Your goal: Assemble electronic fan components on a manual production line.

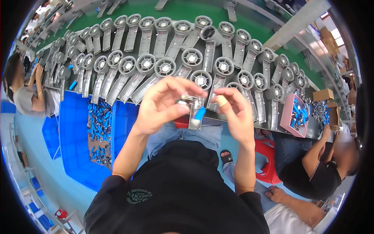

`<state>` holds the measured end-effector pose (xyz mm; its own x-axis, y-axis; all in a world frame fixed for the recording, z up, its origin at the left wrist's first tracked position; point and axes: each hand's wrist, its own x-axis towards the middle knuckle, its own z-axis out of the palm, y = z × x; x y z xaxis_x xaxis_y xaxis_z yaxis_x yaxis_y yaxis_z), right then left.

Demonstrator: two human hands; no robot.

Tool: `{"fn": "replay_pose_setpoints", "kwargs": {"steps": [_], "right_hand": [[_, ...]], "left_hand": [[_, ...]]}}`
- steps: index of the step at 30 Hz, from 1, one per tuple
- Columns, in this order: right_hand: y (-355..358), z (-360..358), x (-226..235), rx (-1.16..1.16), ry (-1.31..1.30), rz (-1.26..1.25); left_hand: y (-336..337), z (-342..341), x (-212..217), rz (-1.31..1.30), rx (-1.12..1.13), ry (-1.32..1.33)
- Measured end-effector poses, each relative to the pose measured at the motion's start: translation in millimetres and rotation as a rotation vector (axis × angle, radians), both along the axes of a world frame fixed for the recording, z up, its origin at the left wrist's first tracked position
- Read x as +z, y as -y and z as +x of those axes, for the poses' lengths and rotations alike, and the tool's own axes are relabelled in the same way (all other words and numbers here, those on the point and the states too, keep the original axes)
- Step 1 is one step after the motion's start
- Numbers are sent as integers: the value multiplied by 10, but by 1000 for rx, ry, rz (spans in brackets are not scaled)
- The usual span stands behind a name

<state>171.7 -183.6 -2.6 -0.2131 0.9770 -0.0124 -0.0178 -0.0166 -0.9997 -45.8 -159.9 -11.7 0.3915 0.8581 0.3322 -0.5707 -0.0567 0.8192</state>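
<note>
Below my hands a grey handheld fan housing (201, 80) lies at the table's near edge, its round head away from me. A blue cylindrical battery cell (200, 114) shows in its handle, which points toward me. My left hand (163, 102) is at the handle's left, thumb and fingers closed around a small silvery part (187, 99), blurred and partly hidden. On the right, my right hand (236, 112) hovers beside the handle with curled fingers apart and nothing visible between them. A pale yellow finger cot (221, 101) covers its thumb tip.
Rows of grey fan housings (146, 64) cover the table beyond. A pink box (289, 117) of blue cells stands right, near a co-worker (315, 160). Blue bins (74, 136) with loose blue cells stand at the left. Another person (25, 85) sits far left.
</note>
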Motion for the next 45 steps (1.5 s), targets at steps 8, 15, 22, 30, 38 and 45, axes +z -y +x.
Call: {"fn": "replay_pose_setpoints", "kwargs": {"steps": [8,15,22,30,38,45], "right_hand": [[182,-80,-261,-241,389,104],[222,-290,-426,-369,368,216],[63,-542,-804,-489,444,577],[-14,-554,-800,-485,502,619],[-35,-576,-753,-446,540,592],[-37,-542,-735,-384,521,588]], "left_hand": [[190,93,-206,443,418,-993],[114,269,-418,474,541,-1075],[104,299,-367,-290,427,-655],[146,71,-249,-337,194,-635],[233,133,-522,218,574,-862],[211,105,-527,279,555,-887]]}}
